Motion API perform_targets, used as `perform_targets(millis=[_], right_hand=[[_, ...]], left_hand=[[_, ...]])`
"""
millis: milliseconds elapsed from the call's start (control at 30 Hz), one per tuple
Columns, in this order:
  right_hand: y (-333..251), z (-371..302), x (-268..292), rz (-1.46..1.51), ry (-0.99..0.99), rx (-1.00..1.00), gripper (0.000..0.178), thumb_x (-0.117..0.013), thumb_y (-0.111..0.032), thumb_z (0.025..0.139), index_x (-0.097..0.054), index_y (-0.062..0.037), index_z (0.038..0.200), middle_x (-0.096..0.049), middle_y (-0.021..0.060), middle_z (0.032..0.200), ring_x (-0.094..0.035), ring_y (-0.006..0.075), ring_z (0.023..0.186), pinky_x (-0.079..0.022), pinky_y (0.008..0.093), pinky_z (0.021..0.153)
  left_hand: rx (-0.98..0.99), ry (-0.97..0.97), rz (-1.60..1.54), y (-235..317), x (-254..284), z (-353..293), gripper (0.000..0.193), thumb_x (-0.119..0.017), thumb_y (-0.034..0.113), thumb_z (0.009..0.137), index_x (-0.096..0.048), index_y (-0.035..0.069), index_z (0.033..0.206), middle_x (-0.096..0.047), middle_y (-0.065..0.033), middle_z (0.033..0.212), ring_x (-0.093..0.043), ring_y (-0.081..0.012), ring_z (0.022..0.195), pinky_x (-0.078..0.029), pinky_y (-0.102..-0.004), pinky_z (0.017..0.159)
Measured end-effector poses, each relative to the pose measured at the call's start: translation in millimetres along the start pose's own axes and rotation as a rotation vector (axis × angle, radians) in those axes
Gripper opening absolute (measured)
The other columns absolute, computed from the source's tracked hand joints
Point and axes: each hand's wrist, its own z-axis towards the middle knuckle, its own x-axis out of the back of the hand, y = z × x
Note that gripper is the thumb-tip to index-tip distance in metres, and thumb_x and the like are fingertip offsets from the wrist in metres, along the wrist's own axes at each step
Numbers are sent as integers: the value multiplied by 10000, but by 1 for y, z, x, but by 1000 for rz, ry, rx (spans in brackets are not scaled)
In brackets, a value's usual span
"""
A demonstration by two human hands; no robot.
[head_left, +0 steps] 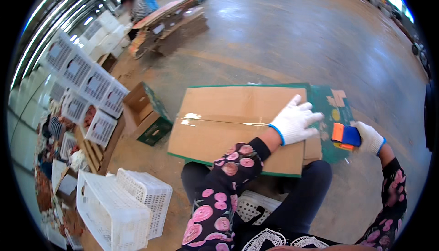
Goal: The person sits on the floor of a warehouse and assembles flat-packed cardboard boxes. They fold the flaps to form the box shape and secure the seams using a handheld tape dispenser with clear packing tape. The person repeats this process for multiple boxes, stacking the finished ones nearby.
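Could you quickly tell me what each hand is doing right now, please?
Left hand: open, pressed flat on the cardboard box.
Right hand: closed around the tape dispenser at the box's end.

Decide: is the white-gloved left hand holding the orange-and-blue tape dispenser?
No, the left hand lies flat on the brown cardboard box; the right hand grips the tape dispenser.

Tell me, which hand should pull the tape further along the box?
Probably the right hand: it already grips the tape dispenser at the cardboard box's end. The left hand lies flat, pressing the box down.
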Motion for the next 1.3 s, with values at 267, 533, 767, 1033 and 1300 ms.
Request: perform_targets(millis=[267,533,767,1033,1300], right_hand=[[-40,53,11,-259,-136,-19,562,-855,-316,709,-613,-51,1141,-709,216,1074,-702,412,1008,-565,492,822],[-118,138,-42,-514,-336,-35,303,-805,-282,752,-750,-138,1012,-770,144,888,-766,349,846,-605,443,709],[-87,139,-69,-334,-447,-330,700,-895,-445,684,-702,-109,1267,-754,169,1204,-724,358,1129,-566,430,991],[-79,-1,-30,923,301,-397,417,-740,-252,881,-652,-12,1211,-746,180,1078,-745,295,926,-617,413,835],[-192,-67,-191,2072,387,-300,671,-703,-302,864,-539,34,1421,-715,192,1159,-726,316,1002,-615,471,912]], left_hand=[[26,118,-71,-15,-7,-4,403,-665,194,944,-673,140,1343,-697,-108,1248,-578,-329,1282,-336,-535,1172],[-191,-33,137,-10,5,-1,239,-677,305,834,-741,132,681,-703,-34,822,-588,-237,1059,-376,-513,1033],[45,-314,275,12,1,18,465,-506,423,987,-822,96,892,-789,-62,953,-635,-281,1128,-236,-652,1227],[256,404,58,-70,35,-67,346,-655,311,931,-691,113,1212,-603,-201,1388,-475,-409,1393,-351,-529,1192],[1439,349,-264,-120,178,-366,801,-639,628,965,-613,-51,1389,-705,-203,1300,-675,-301,1168,-504,-390,1033]])
